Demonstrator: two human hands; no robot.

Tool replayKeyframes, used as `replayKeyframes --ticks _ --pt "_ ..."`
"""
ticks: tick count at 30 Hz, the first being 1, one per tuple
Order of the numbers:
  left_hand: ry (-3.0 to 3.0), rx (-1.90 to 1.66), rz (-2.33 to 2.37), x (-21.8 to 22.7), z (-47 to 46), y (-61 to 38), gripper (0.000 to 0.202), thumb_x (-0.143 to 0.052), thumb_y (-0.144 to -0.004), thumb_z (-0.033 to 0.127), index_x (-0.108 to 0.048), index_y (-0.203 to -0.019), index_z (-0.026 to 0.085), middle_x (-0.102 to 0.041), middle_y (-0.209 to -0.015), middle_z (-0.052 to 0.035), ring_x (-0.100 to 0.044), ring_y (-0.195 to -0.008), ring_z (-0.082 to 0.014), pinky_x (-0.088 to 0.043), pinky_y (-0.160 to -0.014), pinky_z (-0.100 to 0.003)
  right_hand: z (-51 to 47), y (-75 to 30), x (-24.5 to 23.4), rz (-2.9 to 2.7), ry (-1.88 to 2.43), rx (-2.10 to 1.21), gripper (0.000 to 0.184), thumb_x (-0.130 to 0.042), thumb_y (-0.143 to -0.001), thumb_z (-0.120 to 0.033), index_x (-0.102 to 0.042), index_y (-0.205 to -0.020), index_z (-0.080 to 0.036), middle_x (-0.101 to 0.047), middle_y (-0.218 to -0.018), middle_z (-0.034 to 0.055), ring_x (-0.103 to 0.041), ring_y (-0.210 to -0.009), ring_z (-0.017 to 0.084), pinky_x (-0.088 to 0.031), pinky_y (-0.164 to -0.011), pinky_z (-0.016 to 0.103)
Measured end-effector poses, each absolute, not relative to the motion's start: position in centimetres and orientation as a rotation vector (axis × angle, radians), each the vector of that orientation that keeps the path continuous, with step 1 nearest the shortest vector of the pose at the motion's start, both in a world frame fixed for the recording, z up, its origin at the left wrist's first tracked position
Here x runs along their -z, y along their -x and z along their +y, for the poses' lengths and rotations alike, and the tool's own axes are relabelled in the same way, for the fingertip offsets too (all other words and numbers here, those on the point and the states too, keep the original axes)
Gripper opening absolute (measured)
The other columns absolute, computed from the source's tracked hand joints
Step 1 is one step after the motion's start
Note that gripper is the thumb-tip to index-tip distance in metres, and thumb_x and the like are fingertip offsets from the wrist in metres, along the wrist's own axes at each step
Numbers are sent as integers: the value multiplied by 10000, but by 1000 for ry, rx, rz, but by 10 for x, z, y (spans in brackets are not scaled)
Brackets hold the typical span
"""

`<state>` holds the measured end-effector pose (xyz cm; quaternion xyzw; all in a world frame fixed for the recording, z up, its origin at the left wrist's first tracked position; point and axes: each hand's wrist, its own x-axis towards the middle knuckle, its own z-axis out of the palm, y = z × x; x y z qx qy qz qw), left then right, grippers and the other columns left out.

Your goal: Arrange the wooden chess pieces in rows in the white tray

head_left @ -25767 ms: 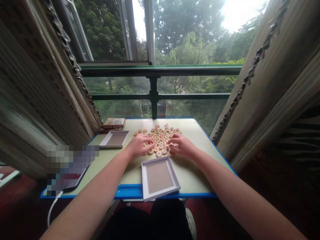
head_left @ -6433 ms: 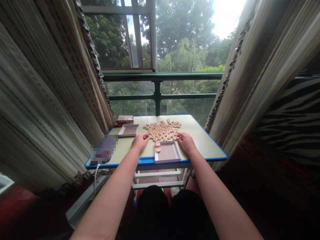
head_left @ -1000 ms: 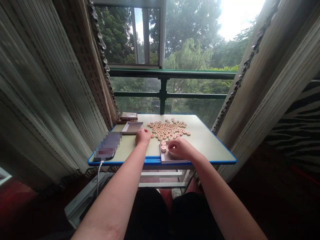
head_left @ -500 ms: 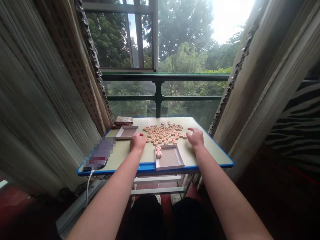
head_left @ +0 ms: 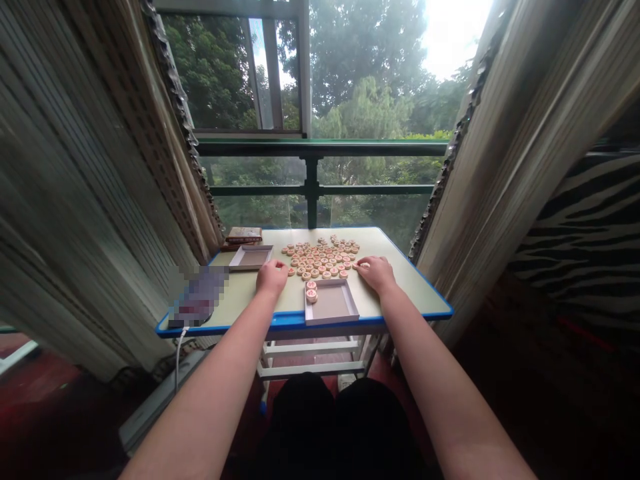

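Many round wooden Chinese chess pieces (head_left: 324, 261) with red and dark characters lie spread in a cluster on the table. My right hand (head_left: 377, 273) is at the cluster's right edge, its thumb and fingers closed around a piece that is mostly covered. At the left edge, my left hand (head_left: 271, 277) is closed with fingertips together beside the pieces; what it holds, if anything, is hidden. Between my forearms, an open shallow box (head_left: 345, 313) sits at the table's front edge, with a few pieces stacked in its far left corner.
Another shallow box part (head_left: 240, 261) lies behind my left hand, with books (head_left: 244, 235) beyond it. A blurred-out device (head_left: 200, 293) with a white cable (head_left: 178, 360) rests at the table's left. Curtains (head_left: 505, 153) flank the table, and a green railing (head_left: 320, 148) runs behind it.
My right hand has moved left to the cluster's edge, and its fingers have closed on a piece there. My left hand stays closed near the same spot. The view has shifted slightly.
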<state>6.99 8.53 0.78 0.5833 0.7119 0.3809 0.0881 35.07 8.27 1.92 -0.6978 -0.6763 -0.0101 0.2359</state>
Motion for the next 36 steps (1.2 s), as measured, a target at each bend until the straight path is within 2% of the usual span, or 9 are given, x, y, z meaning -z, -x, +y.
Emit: replayKeyframes --ticks 4,8,14,20,25,28,31,33,36 --pt "-1735 -1140 2095 -8 84 -70 151 -514 -729 256 -651 -749 195 -685 -867 -82 -612 -833 -225 -470 -731 -296 83 -350 -18 -1864 1845 -25 242 -582 -778 -413 -714 -876 -236 -704 -844 44 -520 -942 229 -392 -809 318" --pt "-1733 -1185 2119 -9 83 -69 159 -514 -730 252 -654 -745 179 -668 -920 -103 -606 -861 -228 -471 -769 -307 84 -351 -16 -1849 1782 -38 195 -607 -757 -393 -714 -815 -240 -697 -783 31 -533 -916 219 -404 -797 310" --pt "-1708 -1262 2156 -7 85 -69 161 -527 -721 244 -662 -748 159 -631 -994 -123 -598 -892 -223 -473 -811 -311 87 -352 -14 -1820 1638 -25 222 -594 -749 -352 -694 -907 -233 -701 -863 10 -547 -882 196 -399 -845 315" --pt "-1711 -1241 2147 -8 84 -70 174 -518 -732 252 -664 -759 161 -632 -997 -120 -593 -925 -224 -465 -839 -308 82 -347 -19 -1917 1615 -6 143 -600 -723 -304 -684 -793 -212 -685 -882 21 -553 -868 180 -386 -850 302" --pt "-1715 -1208 2143 -8 85 -70 170 -525 -729 257 -667 -759 168 -643 -985 -108 -594 -929 -224 -460 -848 -304 81 -346 -18 -1898 1747 -23 225 -613 -711 -377 -707 -840 -218 -663 -940 43 -518 -965 215 -376 -872 320" --pt "-1712 -1193 2159 -9 85 -71 166 -527 -726 254 -667 -756 170 -645 -971 -103 -594 -912 -219 -463 -832 -299 82 -348 -20 -1873 1790 -62 316 -625 -697 -423 -716 -927 -227 -628 -1082 56 -490 -1055 240 -359 -930 338" --pt "-1721 -1179 2164 -10 83 -72 163 -528 -725 254 -666 -752 170 -643 -953 -101 -594 -891 -215 -466 -815 -295 81 -352 -23 -1789 1836 -94 363 -600 -715 -335 -691 -1041 -205 -609 -1135 80 -507 -1075 234 -352 -963 320" --pt "-1732 -1178 2161 -11 82 -72 163 -528 -725 253 -665 -755 171 -641 -946 -96 -594 -880 -211 -466 -808 -292 81 -354 -24 -1764 1881 -136 335 -560 -730 -255 -698 -1026 -177 -650 -1043 88 -555 -1005 214 -377 -935 297" --pt "-1738 -1175 2153 -11 82 -72 164 -525 -728 248 -665 -765 171 -642 -948 -94 -596 -863 -206 -465 -801 -290 82 -356 -23 -1760 1882 -165 305 -533 -739 -212 -712 -983 -170 -683 -958 71 -591 -933 192 -407 -892 268"
